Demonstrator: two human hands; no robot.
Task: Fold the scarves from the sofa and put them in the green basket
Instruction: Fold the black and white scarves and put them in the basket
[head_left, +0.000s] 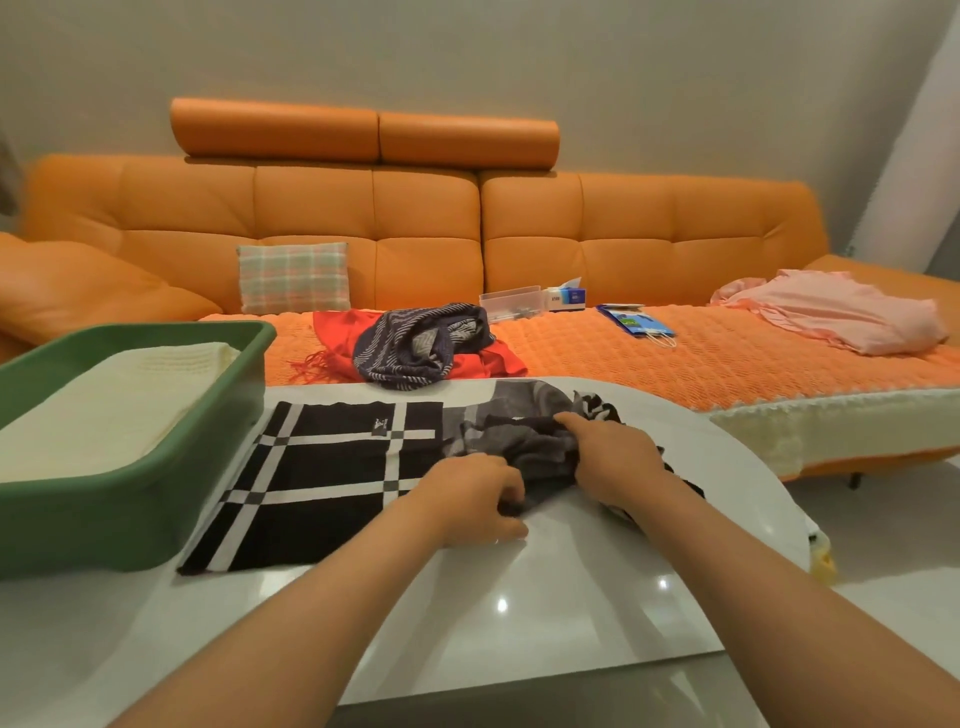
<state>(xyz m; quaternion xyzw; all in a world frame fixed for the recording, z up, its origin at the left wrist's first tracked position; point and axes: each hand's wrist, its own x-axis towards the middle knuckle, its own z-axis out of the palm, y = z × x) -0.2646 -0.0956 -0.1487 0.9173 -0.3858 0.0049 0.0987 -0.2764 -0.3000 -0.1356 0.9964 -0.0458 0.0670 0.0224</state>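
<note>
Head view. On the white table (519, 597), a black-and-white checked scarf (322, 467): left half spread flat, right half bunched in grey folds. Left hand (478, 499) curled on the near edge of the bunch, pinching cloth. Right hand (613, 457) just beside it to the right, fingers closed round the crumpled far part. Green basket (130, 467) at the left, close against the scarf's left end, with a cream folded piece (104, 410) inside. On the sofa (363, 208) beyond the table, a navy striped scarf (421, 343) heaped on a red fringed scarf (337, 332), neither folded yet.

Probably the spreading of the bunched end before the first fold. Best done by drawing the hands apart along the edge and pulling rightward to take out the creases, without dragging the flat half over the glossy top. Then edge laid on edge, with the white stripes as a guide.

Writing: a small white mark (380, 427) near the scarf's far edge, too small to read. Print on the tissue box (566, 296) and the blue packet (636, 322) on the sofa, illegible.
</note>
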